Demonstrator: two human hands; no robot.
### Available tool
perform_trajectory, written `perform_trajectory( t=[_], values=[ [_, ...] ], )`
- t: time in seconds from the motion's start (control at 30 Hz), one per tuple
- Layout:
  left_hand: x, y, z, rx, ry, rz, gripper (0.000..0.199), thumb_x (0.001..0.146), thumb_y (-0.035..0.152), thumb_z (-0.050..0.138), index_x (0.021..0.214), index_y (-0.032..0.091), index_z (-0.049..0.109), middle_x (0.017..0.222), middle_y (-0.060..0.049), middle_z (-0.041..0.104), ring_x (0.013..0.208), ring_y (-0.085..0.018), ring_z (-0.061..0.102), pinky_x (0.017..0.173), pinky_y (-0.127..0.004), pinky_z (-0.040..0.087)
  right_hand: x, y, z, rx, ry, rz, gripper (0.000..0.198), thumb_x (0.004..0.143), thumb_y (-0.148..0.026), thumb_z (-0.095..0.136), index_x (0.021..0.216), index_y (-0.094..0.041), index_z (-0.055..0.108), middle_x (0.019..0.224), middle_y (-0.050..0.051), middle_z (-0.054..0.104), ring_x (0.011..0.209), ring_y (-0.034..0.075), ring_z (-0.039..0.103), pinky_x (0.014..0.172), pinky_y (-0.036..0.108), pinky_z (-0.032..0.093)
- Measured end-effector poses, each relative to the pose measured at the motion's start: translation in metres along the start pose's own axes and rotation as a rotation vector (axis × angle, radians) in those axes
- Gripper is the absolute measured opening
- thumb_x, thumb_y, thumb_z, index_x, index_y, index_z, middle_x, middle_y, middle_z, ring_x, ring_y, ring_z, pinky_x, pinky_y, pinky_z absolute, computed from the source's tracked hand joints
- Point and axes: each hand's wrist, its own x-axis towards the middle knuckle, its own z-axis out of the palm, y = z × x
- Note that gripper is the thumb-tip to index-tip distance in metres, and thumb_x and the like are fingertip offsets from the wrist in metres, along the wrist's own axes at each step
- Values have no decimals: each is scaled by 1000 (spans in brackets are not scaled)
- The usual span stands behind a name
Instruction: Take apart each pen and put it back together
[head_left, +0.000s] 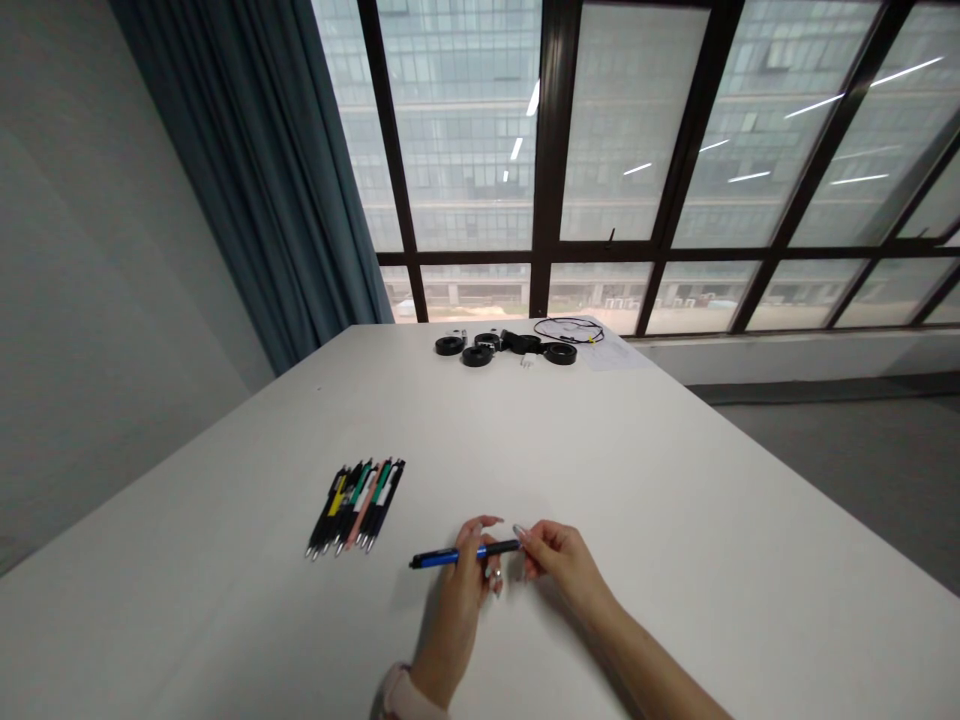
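Observation:
A blue and black pen (pixel 435 558) lies nearly level across my left hand (pixel 469 575), which grips its barrel between thumb and fingers. A ring shows on one finger. The thumb and fingertips of my right hand (pixel 559 560) are pinched at the pen's right end, where the tip is hidden by the fingers. To the left, a row of several pens (pixel 356 508) lies side by side on the white table (pixel 225 560), with black, yellow, green, white and pink parts and their silver tips toward me.
At the table's far end lie several black rings or rolls (pixel 477 356), a looped black cable (pixel 568 330) and a pale sheet (pixel 619 355). Beyond stand dark-framed windows (pixel 555 120) and a blue curtain (pixel 277 180). A grey wall (pixel 112 250) borders the left side.

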Motion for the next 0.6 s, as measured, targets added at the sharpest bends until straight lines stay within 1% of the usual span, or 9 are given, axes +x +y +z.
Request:
perform_trajectory(
  t=[0.1, 0.17, 0.23, 0.3, 0.4, 0.43, 0.5, 0.57, 0.6],
  values=[
    [1, -6, -3, 103, -5, 91, 46, 77, 67, 55, 87, 21, 59, 48, 10, 38, 38, -9, 32, 39, -22, 23, 0, 4, 0, -91, -24, -24, 69, 64, -88, 60, 56, -20, 56, 44, -4, 50, 41, 10, 43, 46, 25, 33],
    [0, -10, -5, 176, -12, 120, 49, 81, 69, 51, 86, 21, 61, 46, 9, 38, 38, -9, 32, 39, -22, 24, 0, 5, 0, -124, -30, -41, 70, 69, -88, 53, 51, -21, 53, 41, -5, 44, 40, 9, 38, 45, 25, 30],
    [-2, -11, -7, 255, -9, 90, 52, 81, 71, 48, 80, 21, 63, 46, 7, 42, 39, -10, 35, 40, -22, 25, 0, 4, 0, -136, -34, -54, 71, 73, -88, 49, 47, -22, 48, 39, -5, 41, 39, 9, 34, 46, 25, 29],
    [-2, -11, -9, 307, -1, 39, 56, 80, 74, 48, 68, 21, 62, 47, 5, 44, 40, -10, 37, 41, -22, 24, -1, 1, 0, -138, -43, -56, 72, 74, -88, 47, 45, -23, 45, 38, -5, 39, 39, 9, 34, 47, 26, 29],
    [-1, -8, -9, 305, -9, 16, 60, 77, 75, 50, 53, 21, 57, 44, 4, 42, 40, -10, 36, 42, -24, 24, -2, -4, 0, -121, -57, -50, 72, 76, -87, 45, 45, -23, 46, 39, -4, 40, 40, 10, 37, 49, 27, 34],
    [0, -7, -9, 294, -9, 19, 61, 77, 75, 50, 50, 21, 56, 43, 4, 40, 40, -10, 35, 42, -24, 24, -2, -6, -1, -95, -71, -39, 72, 76, -87, 45, 46, -22, 47, 40, -4, 42, 41, 11, 39, 50, 27, 36],
    [3, -4, -7, 275, -11, 1, 63, 75, 78, 49, 48, 21, 55, 41, 4, 39, 37, -9, 32, 41, -25, 23, -3, -9, -2, -32, -115, -14, 70, 72, -87, 52, 49, -22, 50, 43, -4, 45, 42, 12, 43, 51, 27, 39],
    [4, -4, -7, 270, -32, -47, 66, 71, 82, 47, 47, 21, 53, 40, 4, 37, 35, -8, 29, 40, -25, 20, -4, -11, -4, -7, -158, -6, 67, 67, -85, 60, 51, -21, 52, 44, -4, 47, 43, 11, 44, 51, 27, 39],
    [5, -4, -7, 269, -44, -61, 66, 71, 83, 46, 47, 22, 52, 39, 4, 37, 35, -8, 28, 40, -25, 20, -4, -11, -5, -24, -168, -11, 66, 68, -84, 61, 50, -21, 51, 43, -4, 46, 42, 11, 43, 51, 27, 38]
  ],
)
